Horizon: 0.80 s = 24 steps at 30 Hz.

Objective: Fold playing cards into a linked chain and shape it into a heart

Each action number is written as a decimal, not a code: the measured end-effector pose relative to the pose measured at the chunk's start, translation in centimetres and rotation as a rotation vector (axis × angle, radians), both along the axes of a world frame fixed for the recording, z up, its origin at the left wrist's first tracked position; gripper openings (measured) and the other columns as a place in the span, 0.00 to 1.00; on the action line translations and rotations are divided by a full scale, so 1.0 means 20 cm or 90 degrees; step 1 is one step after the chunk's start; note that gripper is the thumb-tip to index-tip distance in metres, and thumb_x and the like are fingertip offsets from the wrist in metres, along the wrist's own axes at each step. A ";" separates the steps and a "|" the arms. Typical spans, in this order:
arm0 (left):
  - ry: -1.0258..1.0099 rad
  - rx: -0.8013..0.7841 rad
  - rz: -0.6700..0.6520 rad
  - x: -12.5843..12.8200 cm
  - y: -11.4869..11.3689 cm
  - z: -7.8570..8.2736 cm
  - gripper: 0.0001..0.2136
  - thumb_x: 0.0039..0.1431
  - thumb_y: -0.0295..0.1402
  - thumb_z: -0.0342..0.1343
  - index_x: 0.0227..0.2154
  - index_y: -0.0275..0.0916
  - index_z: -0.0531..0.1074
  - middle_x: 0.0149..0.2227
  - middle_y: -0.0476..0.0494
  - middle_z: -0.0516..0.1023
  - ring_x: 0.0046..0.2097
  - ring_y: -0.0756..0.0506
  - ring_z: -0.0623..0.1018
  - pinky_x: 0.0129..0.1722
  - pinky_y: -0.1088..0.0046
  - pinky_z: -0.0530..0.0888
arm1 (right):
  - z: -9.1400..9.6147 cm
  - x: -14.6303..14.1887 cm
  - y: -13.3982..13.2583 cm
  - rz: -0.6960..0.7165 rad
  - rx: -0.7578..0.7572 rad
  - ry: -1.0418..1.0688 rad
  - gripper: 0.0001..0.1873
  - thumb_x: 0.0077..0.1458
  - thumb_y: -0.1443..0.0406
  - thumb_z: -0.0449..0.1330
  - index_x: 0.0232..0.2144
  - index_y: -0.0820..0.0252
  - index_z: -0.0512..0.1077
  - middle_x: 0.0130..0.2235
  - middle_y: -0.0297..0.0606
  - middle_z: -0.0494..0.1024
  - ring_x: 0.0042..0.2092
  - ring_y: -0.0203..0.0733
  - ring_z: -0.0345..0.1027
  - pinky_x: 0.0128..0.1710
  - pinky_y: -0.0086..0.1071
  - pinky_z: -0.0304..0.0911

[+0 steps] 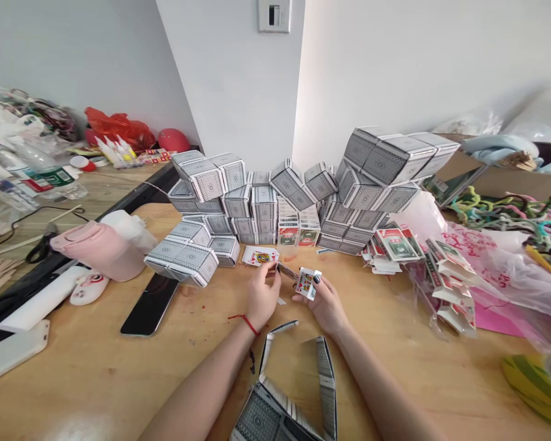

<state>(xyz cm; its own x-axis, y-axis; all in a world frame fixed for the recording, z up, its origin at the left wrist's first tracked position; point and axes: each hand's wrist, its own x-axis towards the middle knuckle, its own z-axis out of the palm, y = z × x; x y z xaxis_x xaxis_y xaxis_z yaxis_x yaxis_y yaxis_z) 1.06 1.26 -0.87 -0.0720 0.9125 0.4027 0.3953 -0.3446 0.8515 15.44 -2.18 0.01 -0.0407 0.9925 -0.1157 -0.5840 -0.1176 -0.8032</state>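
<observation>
Right hand (327, 303)'s got a face card (307, 283) pinched, left hand (263, 294)'s pinching a darker card (288, 271) by its end, both over the bench (197, 343). Probably super light, bendy, kinda slick; I'd grab the edges.

Multicoloured face card (306, 283), grey-patterned card blocks (264, 205)

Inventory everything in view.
Table: one, brown, foreground
Card-back blocks: many, grey, stacked centrally
Card frame: one, grey, between forearms
Face-up card: one, white, before stacks
Card packs: several, red/green, centre and right
Phone: one, black, left
Bottle: one, pink, left
Tape roll: one, yellow-green, right
Fuzzy wires: many, multicoloured, right
Bag: one, red, rear left
Wall plate: one, white, top
Clutter: uncounted, mixed, both sides
Held cards: count unclear, white, in hands
Left hand: one, red wrist cord, centre
Right hand: one, dark thumbnail, centre
</observation>
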 end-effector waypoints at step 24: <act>0.211 0.048 -0.287 0.04 -0.07 0.08 0.02 0.47 0.30 0.54 0.23 0.39 0.67 0.48 0.41 0.67 0.47 0.44 0.69 0.45 0.66 0.68 | -0.05 0.03 0.03 -0.143 0.036 -0.235 0.22 0.42 0.57 0.61 0.41 0.59 0.68 0.38 0.39 0.74 0.37 0.42 0.67 0.35 0.34 0.63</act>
<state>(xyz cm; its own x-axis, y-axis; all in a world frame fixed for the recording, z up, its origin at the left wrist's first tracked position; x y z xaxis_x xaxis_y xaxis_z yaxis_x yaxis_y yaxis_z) 1.94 -0.22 0.79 0.4594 0.7916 0.4029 0.4371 -0.5964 0.6733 15.96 -1.62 -1.07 0.2114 0.9770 -0.0265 -0.2618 0.0305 -0.9646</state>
